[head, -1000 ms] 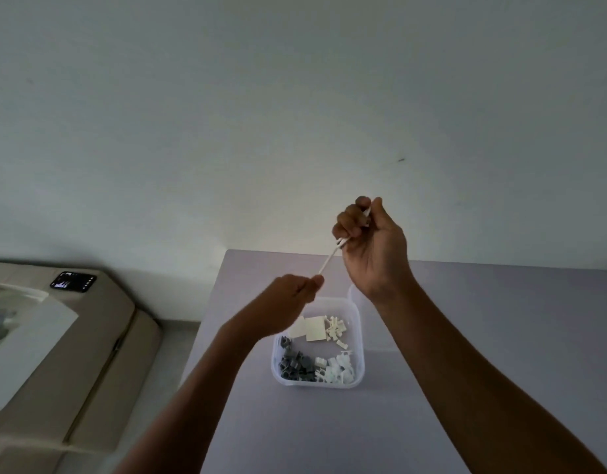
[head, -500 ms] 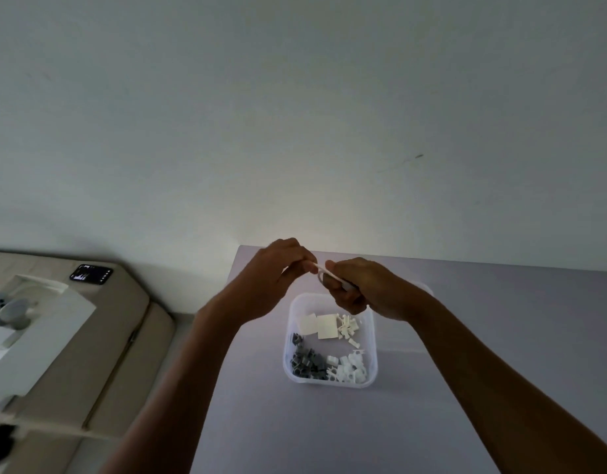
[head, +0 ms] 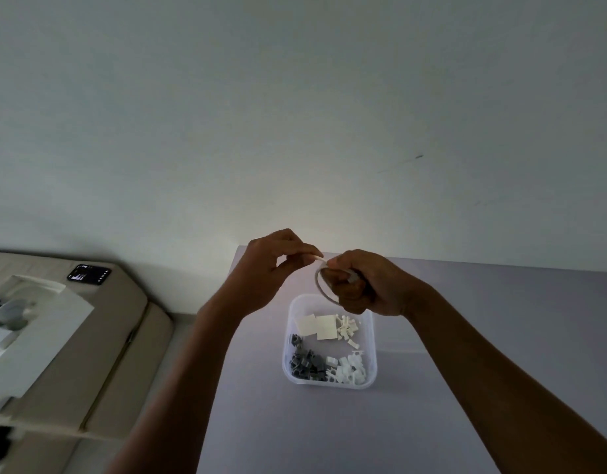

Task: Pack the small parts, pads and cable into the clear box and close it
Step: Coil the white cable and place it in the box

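- Plain pale wall behind; grey tabletop point(head: 466, 388) below.
- Right hand point(head: 367, 285) clenched round coiled cable point(head: 318, 285), keeping the loop compact.
- Left hand point(head: 271, 268) pinching the free cable end beside it, likely guiding the wrap.
- Clear box point(head: 373, 340) directly beneath both hands, lidless, holding pads point(head: 317, 326) and small parts point(head: 329, 366), ready for the drop.

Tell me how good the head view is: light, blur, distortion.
Head view: dim overall, with one warm bright patch on the wall behind the hands; left hand, right hand and cable read dark but fairly sharp; clear box contents are distinguishable; the bottom left corner is smeared by blur; wide-angle distortion bends the table edge.
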`<action>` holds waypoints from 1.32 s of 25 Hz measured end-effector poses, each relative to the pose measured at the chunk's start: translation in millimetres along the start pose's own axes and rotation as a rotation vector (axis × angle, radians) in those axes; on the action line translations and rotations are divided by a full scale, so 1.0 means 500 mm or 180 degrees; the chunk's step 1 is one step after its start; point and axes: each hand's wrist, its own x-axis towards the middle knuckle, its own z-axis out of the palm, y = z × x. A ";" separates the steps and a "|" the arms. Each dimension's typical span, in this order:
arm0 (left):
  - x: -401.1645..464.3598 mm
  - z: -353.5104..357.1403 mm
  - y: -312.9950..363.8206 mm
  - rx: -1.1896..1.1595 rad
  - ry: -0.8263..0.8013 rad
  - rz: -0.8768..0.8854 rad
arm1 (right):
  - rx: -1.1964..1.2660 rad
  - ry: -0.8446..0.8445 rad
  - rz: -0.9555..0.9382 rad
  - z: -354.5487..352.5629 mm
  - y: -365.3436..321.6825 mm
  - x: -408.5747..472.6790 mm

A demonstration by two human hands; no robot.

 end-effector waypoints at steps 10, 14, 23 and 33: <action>-0.003 0.036 0.004 -0.1437 -0.0052 -0.0529 | 0.1218 -0.0869 -0.0267 0.008 0.011 0.013; -0.017 0.040 0.001 -0.2299 -0.0506 -0.0785 | 0.1026 -0.0604 -0.0532 -0.008 0.018 0.011; -0.009 0.081 -0.031 -0.1031 -0.0283 -0.0695 | 0.0082 0.0571 -0.0832 -0.043 0.058 0.038; -0.032 0.197 -0.161 -0.1363 0.0039 -0.1695 | -0.1933 0.2331 -0.0732 -0.123 0.154 0.055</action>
